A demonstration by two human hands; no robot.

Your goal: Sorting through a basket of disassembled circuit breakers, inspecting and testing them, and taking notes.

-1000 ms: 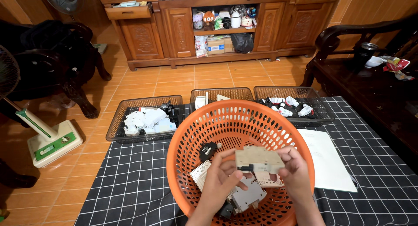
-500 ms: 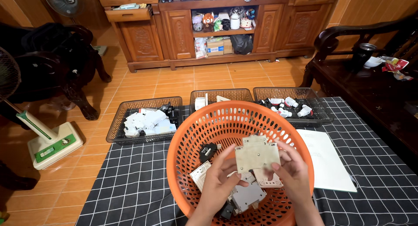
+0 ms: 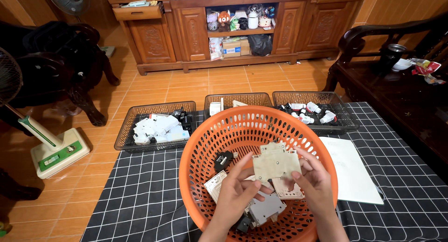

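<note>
While I look down from the head camera, both my hands hover over the basket

Left hand: my left hand (image 3: 239,194) is curled, its thumb and forefinger pinching the lower left edge of the beige cover plate (image 3: 276,163)

Right hand: my right hand (image 3: 313,179) closes its fingertips on the right edge of the same plate, so the plate is held between both hands, tilted with its flat face up toward me

Beige cover plate: flat, stepped in outline, held above the inside of the orange basket (image 3: 205,144), near its right half

Under the plate: a pale pinkish casing (image 3: 288,190) lies just below my fingers, and a grey breaker body (image 3: 264,209) lies beside it on the basket floor

Also in the basket: a small black part (image 3: 223,160) to the left, and a white labelled piece (image 3: 215,186) just beside my left wrist

Orange basket: round, perforated plastic, standing on the black checked tablecloth (image 3: 140,195)

Left wire tray: a dark mesh tray (image 3: 126,134) holding white and black plastic pieces, behind the basket on the left

Middle wire tray: a mesh tray (image 3: 254,98) partly hidden by the basket rim

Right wire tray: a mesh tray (image 3: 343,116) with small white and red parts

White sheet: a sheet of paper (image 3: 352,172) lies on the cloth just right of the basket
</note>
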